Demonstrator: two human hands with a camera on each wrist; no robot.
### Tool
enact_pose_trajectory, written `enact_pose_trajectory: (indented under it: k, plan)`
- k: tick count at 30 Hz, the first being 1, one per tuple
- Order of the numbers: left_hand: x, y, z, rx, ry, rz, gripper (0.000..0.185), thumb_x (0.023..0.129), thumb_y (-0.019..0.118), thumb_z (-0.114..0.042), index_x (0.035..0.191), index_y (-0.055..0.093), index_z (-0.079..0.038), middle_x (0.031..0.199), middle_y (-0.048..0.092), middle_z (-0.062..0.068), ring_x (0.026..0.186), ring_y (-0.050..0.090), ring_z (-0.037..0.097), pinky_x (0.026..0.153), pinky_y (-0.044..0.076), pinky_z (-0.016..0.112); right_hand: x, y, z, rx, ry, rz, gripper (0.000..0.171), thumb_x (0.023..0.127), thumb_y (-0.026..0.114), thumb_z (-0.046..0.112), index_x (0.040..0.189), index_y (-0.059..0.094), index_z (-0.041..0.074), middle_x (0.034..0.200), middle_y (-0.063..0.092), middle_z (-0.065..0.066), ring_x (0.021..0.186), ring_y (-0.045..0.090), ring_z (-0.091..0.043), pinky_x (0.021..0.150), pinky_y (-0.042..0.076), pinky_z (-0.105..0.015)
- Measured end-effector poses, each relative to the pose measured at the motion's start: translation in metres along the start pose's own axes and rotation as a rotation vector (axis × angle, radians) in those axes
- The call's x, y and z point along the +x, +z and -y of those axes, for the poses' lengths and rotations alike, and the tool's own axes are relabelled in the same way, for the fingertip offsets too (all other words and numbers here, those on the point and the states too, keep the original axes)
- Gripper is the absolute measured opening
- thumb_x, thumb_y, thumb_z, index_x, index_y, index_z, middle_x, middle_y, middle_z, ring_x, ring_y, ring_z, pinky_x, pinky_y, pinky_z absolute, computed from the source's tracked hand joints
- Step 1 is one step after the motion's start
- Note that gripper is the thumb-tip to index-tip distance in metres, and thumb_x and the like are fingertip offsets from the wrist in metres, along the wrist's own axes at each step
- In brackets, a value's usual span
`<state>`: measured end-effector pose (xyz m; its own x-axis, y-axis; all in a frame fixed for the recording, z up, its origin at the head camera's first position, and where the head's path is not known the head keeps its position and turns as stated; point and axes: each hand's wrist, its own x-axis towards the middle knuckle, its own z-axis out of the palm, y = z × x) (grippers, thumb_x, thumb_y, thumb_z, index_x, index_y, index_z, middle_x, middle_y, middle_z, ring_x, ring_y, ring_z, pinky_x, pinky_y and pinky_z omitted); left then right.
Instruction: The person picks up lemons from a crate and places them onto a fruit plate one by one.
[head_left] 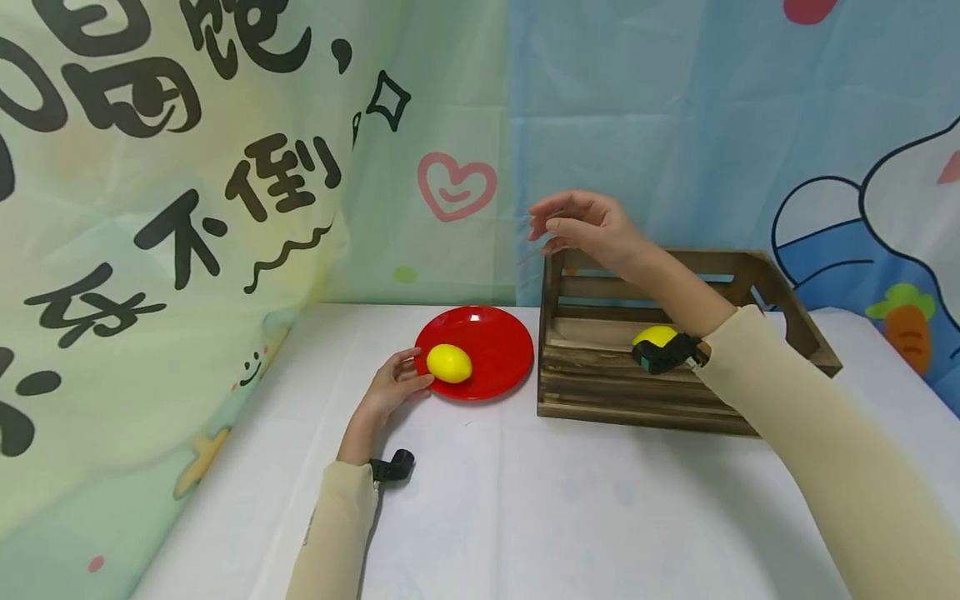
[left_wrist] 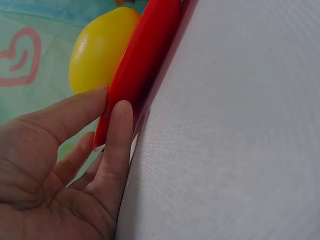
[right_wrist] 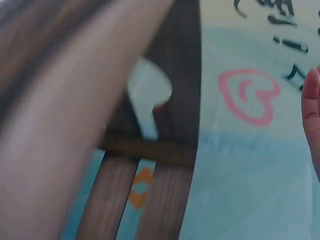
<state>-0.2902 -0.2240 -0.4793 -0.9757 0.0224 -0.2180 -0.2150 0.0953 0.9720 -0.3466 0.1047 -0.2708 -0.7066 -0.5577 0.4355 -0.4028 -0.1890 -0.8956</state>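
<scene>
Left hand (head_left: pixel 390 385) pinching plate (head_left: pixel 495 358) rim; lemon (head_left: pixel 449 363) on plate, just past grip. Right hand (head_left: pixel 606 232) loosely spread above crate (head_left: pixel 577 392); second lemon (head_left: pixel 656 335) inside.

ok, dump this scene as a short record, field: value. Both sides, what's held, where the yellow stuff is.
left grip: pinches rim of red plate
right grip: raised by crate, holding nothing
lemon: on plate, toward its left side
second yellow item: in crate, partly hidden by wrist camera; likely another lemon
plate: on white cloth, left of crate
crate: wooden, slatted
</scene>
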Motion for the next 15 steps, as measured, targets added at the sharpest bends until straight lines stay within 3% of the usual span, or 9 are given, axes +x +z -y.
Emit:
enact_pose_trajectory:
  k: [3,9,15]
  plan:
    - [0.000,-0.001,0.000,-0.002,-0.002,-0.006,0.062,0.090,0.069,-0.006,0.144,0.040,-0.010,0.142,0.045,0.018,0.122,0.055,0.033,0.082,0.058,0.030,-0.001,-0.013,-0.001,0.026,-0.010,0.046,0.021,0.096,0.054,-0.002,0.113,0.067,0.000,0.099,0.068,-0.008,0.091,0.066,-0.022,0.077,0.058,-0.034]
    - [0.000,-0.001,-0.001,0.005,-0.020,-0.035,0.062,0.089,0.070,-0.008,0.144,0.041,-0.012,0.142,0.046,0.016,0.121,0.056,0.031,0.081,0.058,0.028,-0.003,-0.038,-0.001,-0.056,0.036,0.092,0.020,0.097,0.053,-0.001,0.111,0.067,-0.002,0.098,0.071,-0.006,0.088,0.066,-0.021,0.074,0.059,-0.032]
    - [-0.002,0.004,0.000,0.008,-0.012,-0.034,0.061,0.089,0.070,-0.007,0.143,0.042,-0.011,0.140,0.047,0.017,0.120,0.056,0.031,0.081,0.058,0.029,-0.011,-0.063,0.005,-0.354,0.194,0.105,0.019,0.099,0.056,0.009,0.112,0.067,0.001,0.099,0.070,0.000,0.089,0.065,-0.019,0.074,0.058,-0.031]
